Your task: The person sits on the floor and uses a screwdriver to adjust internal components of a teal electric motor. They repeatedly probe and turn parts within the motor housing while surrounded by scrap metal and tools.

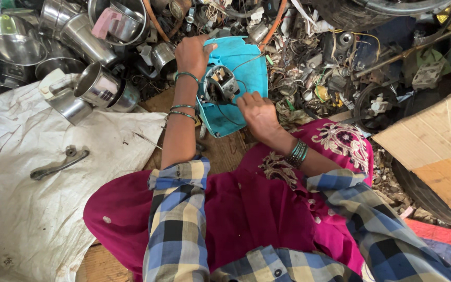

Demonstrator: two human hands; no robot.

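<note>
The left hand [193,54] grips the top edge of a turquoise plastic housing [246,68], fingers curled over the rim. The right hand [257,112] rests at the small metal motor [219,85] set in the housing; its fingers seem pinched on a wire, though the view is too poor to be sure. Steel cups [96,83] lie left; flat brown cardboard [434,141] lies right. A wrench [58,164] lies on the white sack [22,209].

Upper left holds about six steel cups [96,83]; centre shows one turquoise plastic panel [241,78], one small motor [220,84]; left, one wrench [58,164].
</note>
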